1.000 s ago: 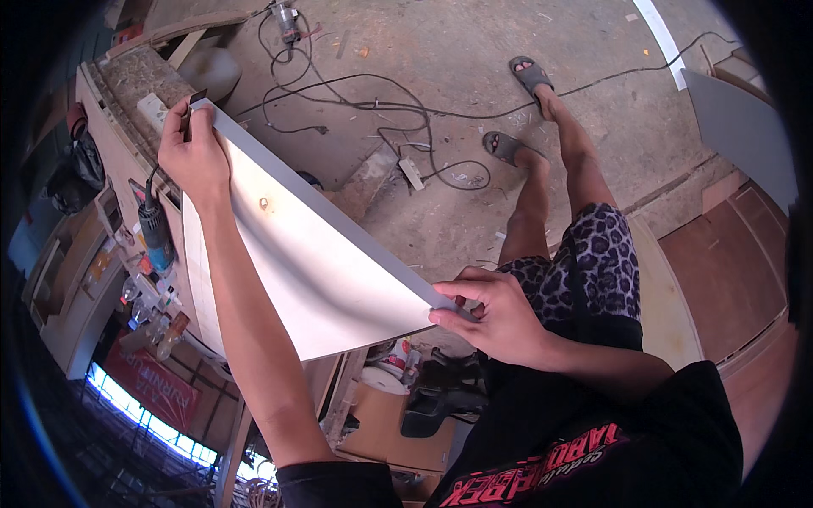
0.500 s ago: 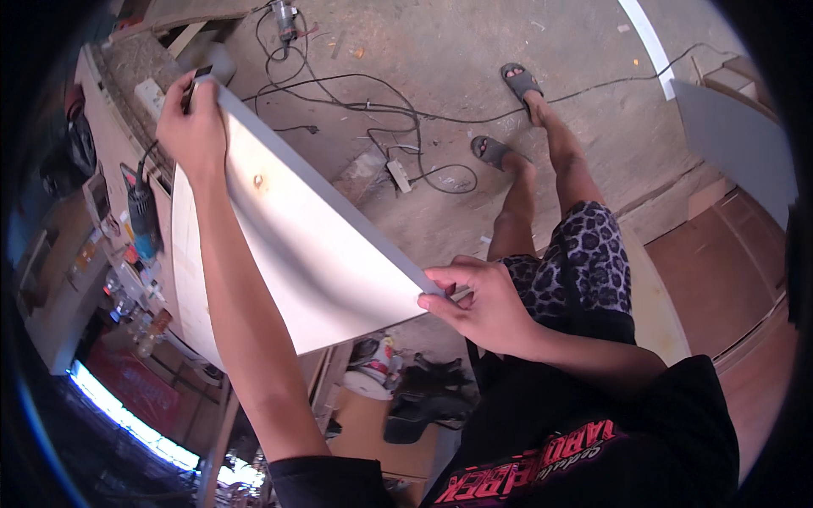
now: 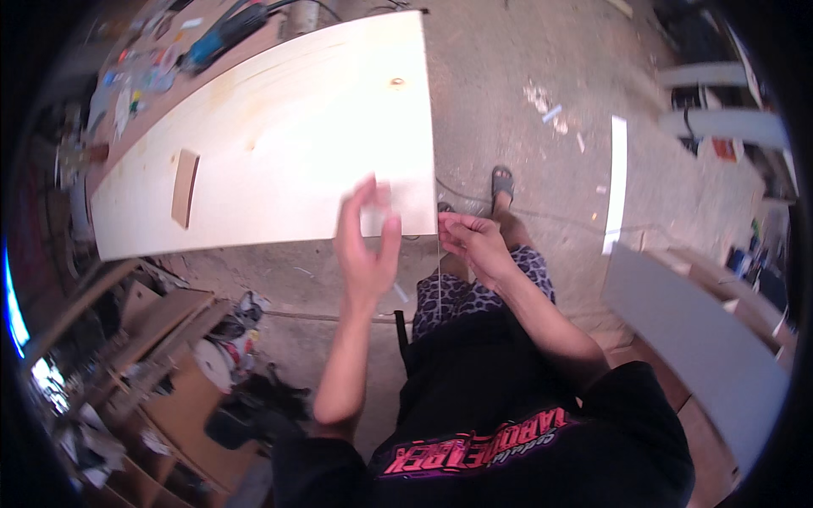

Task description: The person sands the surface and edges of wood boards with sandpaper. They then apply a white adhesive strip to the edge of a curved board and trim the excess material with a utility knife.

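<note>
A large pale wooden board with a curved far-left edge lies flat before me. Over its near right corner hovers my left hand, fingers apart and slightly blurred, holding nothing. My right hand is at that same corner, its thumb and fingertips pinched at the board's right edge. A thin pale strip, seen edge-on, runs down past the corner beside these fingertips, and they appear to grip it. On the board's left part rests a small brown flat piece.
A blue-and-black power tool lies beyond the board among clutter. To the right, a grey panel leans low, and a white strip lies on the floor. Wooden scraps and shelving stand at lower left. A cable crosses the floor.
My view has turned, and the board now appears lower and flatter. My left hand has left the board's far corner and come back toward the near one; my right hand stays by the near corner.
</note>
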A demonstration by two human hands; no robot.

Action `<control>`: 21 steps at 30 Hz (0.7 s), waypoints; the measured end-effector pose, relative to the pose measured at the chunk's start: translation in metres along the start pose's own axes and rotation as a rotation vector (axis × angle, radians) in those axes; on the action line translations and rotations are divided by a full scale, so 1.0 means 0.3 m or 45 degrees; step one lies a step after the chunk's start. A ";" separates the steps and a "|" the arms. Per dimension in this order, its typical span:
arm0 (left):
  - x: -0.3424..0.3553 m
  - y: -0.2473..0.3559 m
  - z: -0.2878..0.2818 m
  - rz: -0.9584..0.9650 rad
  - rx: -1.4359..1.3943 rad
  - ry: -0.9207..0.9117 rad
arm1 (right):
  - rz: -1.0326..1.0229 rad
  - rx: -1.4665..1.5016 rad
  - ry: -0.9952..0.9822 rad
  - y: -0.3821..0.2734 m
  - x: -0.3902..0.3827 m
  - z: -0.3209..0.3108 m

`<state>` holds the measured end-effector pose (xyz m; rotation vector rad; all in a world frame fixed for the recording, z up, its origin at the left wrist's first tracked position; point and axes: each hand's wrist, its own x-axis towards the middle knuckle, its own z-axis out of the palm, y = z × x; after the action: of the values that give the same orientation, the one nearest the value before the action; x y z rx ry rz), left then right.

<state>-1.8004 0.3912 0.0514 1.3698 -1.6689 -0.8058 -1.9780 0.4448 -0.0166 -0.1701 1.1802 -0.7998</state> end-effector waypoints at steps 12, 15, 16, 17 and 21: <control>-0.445 0.052 0.146 -0.578 -0.020 0.082 | 0.231 -0.311 -0.065 -0.144 0.012 0.036; -0.395 0.053 0.212 -0.678 -0.016 0.136 | 0.267 -0.377 -0.087 -0.160 0.027 0.038; -0.381 0.054 0.227 -0.701 -0.003 0.150 | 0.276 -0.447 -0.089 -0.165 0.033 0.042; -0.371 0.055 0.239 -0.735 -0.010 0.151 | 0.279 -0.511 -0.088 -0.171 0.040 0.045; -0.353 0.060 0.269 -0.742 0.024 0.211 | 0.291 -0.667 -0.136 -0.203 0.055 0.053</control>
<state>-1.8717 0.4969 0.0092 1.9159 -1.1568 -0.9635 -1.9901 0.3859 0.0085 -0.4935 1.2611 -0.2658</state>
